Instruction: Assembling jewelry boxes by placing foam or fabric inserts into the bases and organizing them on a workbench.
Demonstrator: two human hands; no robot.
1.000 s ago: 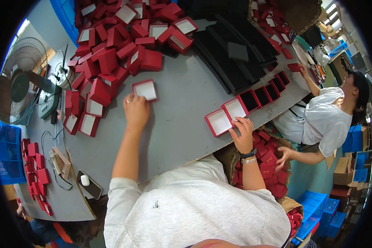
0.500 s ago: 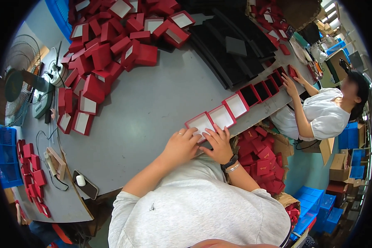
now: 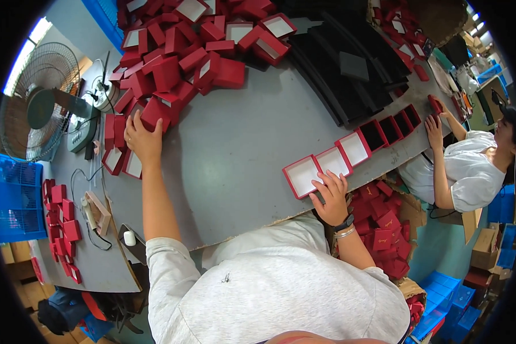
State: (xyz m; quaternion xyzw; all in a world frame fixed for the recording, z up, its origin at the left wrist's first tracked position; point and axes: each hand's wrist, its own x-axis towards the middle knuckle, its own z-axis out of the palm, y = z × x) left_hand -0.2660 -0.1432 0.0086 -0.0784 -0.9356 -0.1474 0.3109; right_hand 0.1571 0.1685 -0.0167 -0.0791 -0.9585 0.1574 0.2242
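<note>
Red boxes line the near edge of the desk — right hand spread on them, left hand well apart at the left-side heap (its grip I cannot tell).

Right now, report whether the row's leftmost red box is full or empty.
Empty: the row's leftmost red box lies open side up, its bare white bottom showing.

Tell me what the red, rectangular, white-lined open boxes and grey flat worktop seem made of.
Red boxes: probably paper-covered card, matt to satin, judging by crisp edges and thin walls. Grey worktop: possibly laminate or painted board, dull with faint sheen; its ragged brownish edge hints at wood.
</note>
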